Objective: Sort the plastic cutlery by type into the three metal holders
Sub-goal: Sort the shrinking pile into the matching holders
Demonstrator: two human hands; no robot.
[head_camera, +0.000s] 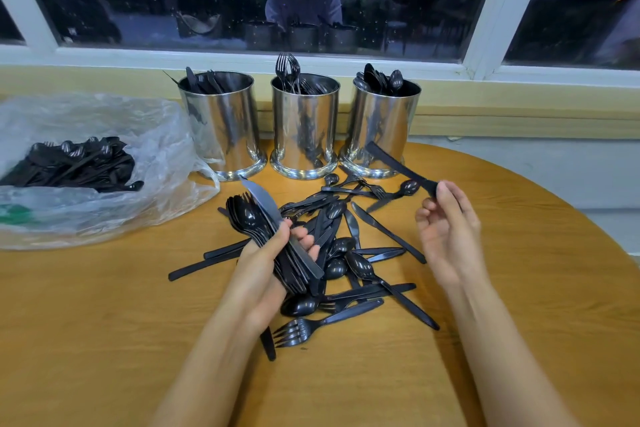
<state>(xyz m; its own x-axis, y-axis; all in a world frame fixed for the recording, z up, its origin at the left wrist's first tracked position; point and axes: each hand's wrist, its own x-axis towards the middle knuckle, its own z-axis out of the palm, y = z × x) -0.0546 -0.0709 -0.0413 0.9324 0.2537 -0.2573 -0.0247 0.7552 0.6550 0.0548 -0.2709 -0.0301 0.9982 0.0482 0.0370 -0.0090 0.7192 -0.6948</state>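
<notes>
- The left hand has its fingers curled round a bundle of spoons and a knife.
- The right hand pinches one black utensil by its end; its type is unclear.
- Loose cutlery lies piled on the table, before the knife holder, fork holder and spoon holder.
- A plastic bag at the left holds more.

Piece in right hand blurred (type unclear)
</notes>
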